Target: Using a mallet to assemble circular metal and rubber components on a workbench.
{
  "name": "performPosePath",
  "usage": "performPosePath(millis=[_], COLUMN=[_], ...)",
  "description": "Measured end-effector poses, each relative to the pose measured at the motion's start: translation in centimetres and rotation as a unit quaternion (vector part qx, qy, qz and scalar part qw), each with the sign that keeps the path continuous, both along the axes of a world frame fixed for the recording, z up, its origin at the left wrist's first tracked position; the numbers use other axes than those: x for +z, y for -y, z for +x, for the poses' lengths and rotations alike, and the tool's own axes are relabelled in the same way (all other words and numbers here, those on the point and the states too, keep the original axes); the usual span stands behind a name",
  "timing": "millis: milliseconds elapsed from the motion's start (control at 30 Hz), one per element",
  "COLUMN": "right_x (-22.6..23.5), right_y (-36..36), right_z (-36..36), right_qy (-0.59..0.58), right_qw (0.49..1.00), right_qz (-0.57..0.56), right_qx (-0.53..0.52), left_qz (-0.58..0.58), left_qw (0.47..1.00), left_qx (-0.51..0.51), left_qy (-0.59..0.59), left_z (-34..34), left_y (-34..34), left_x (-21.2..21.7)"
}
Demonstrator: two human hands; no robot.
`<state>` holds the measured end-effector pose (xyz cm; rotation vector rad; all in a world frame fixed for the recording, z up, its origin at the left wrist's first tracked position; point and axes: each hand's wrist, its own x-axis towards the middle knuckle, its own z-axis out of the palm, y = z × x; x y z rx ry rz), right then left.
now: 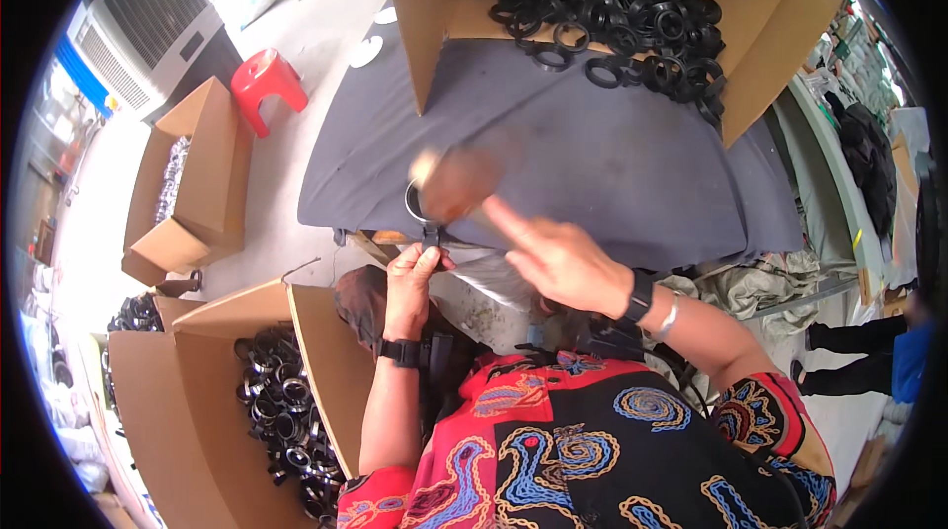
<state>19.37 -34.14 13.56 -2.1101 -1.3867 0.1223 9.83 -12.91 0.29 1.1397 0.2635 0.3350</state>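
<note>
My left hand (410,277), at the table's near edge, pinches the black tab of a ring-shaped part (416,199) with a pale, shiny inner rim. Above and to the right of it, my right hand (568,267) is closed, index finger stretched forward, on a brown mallet-like tool (462,181). Motion smears the tool; its light-coloured end overlaps the ring's upper edge, and whether they touch I cannot tell. My right palm and most of the grip are hidden. Beneath both lies a dark grey cloth (612,173) over the table.
An opened carton (425,25) on the table's far side spills many black rings (632,15). By my left arm stands another carton (168,410) of black rings with shiny rims (286,391). Further left are a smaller carton (222,173), a red stool (269,84) and an air cooler (158,15).
</note>
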Motion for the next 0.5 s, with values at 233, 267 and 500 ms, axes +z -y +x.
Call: performPosePath(millis=[233,267,500], right_x=[5.5,4.8,4.1], right_y=[-4.1,-4.6,-8.0], right_z=[-0.5,-0.3,2.1], right_qy=[0.118,0.116,0.123], right_qw=[0.986,0.986,0.991], right_qz=[0.107,0.106,-0.008], right_qx=[0.046,0.047,0.049], left_qz=[0.003,0.007,0.022], left_qw=[1.000,1.000,1.000], left_qx=[0.007,0.005,0.010], left_qy=[-0.003,0.002,-0.009], left_z=[0.2,0.0,0.3], left_y=[-0.4,-0.2,-0.2], left_x=[0.4,0.6,-0.1])
